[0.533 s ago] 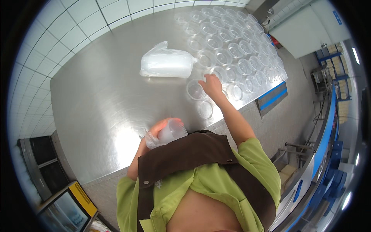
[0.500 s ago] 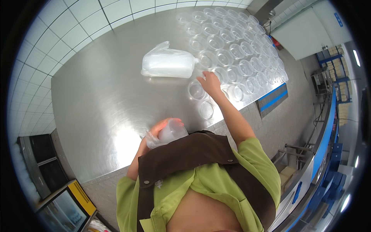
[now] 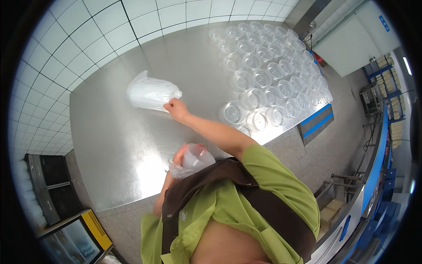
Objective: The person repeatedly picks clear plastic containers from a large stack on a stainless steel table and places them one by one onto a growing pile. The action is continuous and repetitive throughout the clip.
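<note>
My left hand [image 3: 180, 154] is wrapped round a stack of clear plastic bowls [image 3: 198, 157] close to my apron, with a crumpled clear film bag around the stack's lower end. My right arm reaches across in front of me. The curled fingers of my right hand [image 3: 177, 109] are at the near right end of a white translucent plastic bag [image 3: 151, 93], which lies on its side on the steel table and looks full; what it holds cannot be made out. To the right, clear plastic bowls [image 3: 234, 112] stand singly in close rows.
The steel table [image 3: 105, 132] meets a white tiled wall [image 3: 154, 20] at the back. Beyond the table's right edge lies a dark mat with blue stripes [image 3: 317, 123]. A glass-fronted cooler with a yellow side [image 3: 96, 229] stands at lower left.
My right hand has come left from the bowls to the white plastic bag. That bag has shifted left, away from the rows. My left hand still holds its stack.
</note>
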Demonstrator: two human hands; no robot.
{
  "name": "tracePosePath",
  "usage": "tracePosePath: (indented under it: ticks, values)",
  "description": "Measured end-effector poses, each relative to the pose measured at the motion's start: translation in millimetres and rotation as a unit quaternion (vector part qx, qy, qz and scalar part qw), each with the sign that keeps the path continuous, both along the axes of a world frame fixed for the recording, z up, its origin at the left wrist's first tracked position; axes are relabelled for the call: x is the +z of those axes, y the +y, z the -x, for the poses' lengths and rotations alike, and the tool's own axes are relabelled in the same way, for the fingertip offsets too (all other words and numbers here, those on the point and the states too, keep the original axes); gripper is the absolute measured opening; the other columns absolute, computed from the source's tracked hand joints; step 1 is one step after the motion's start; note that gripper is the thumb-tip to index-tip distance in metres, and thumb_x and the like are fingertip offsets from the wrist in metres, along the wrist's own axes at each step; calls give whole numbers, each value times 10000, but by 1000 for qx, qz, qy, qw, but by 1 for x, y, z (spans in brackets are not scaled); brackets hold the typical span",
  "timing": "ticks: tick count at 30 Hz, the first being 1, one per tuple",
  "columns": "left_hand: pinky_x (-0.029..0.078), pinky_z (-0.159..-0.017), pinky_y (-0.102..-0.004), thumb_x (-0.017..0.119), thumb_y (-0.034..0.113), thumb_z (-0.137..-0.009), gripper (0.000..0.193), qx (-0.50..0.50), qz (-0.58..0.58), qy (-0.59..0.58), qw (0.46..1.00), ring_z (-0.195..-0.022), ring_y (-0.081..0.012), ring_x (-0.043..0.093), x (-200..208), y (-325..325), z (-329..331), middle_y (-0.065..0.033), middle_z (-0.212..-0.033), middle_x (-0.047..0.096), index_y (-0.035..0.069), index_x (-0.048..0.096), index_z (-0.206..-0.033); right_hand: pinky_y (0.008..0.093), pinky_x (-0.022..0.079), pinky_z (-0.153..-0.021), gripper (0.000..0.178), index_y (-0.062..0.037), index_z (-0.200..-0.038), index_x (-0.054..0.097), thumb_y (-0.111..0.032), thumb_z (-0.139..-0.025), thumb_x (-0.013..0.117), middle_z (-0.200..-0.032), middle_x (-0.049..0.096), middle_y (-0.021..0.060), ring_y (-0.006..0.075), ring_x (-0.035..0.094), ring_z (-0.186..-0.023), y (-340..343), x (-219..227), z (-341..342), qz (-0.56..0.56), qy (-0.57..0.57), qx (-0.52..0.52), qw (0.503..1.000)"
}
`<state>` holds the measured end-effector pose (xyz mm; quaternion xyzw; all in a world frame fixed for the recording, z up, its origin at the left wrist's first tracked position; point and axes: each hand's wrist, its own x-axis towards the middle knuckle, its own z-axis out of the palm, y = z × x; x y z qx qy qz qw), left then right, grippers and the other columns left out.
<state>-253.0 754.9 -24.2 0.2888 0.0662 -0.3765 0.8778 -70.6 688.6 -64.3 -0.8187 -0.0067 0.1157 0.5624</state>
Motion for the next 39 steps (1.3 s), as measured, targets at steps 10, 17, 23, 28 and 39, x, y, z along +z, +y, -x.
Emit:
tracePosePath:
  ticks: [10,17,23,28,39]
  values:
    - [474,-894,-338,381,387,-953,476,21,18,-28,999,-1053,-216,572,2,15,-9,-119,-1141,577,2,497,-1209,360,487,-709,239,-55,-1039,606,-148,-818,619,-936,614,117,280,593,-852,-101,83,118,31,-145,346,926]
    - [465,-899,-346,374,396,-959,484,-116,43,-5,992,-1024,-222,584,10,-1,-41,-125,-1156,584,3,506,-1209,333,497,-681,174,-65,-978,647,-148,-825,632,-892,638,101,260,618,-776,-141,94,115,43,-172,221,959]
    - [430,-952,-381,422,391,-938,518,-41,7,48,998,-1108,-246,540,36,7,-55,-155,-1208,561,-15,475,-1255,237,470,-570,183,9,-898,653,-155,-817,656,-726,646,46,94,595,-629,-227,66,1,79,3,-98,992]
    - [413,-974,-387,530,357,-886,568,-78,35,-20,996,-1149,-260,513,23,5,-82,-168,-1234,544,-12,424,-1305,282,497,-642,301,31,-991,637,-189,-790,681,-855,663,131,164,635,-734,-256,46,-30,277,-7,-135,951]
    - [434,-896,-313,528,352,-894,462,-116,4,-56,992,-1022,-178,559,19,-38,-150,-87,-1116,590,2,527,-1196,321,512,-682,178,-66,-966,653,-97,-793,684,-911,626,96,242,616,-797,-169,96,19,59,-196,210,956]
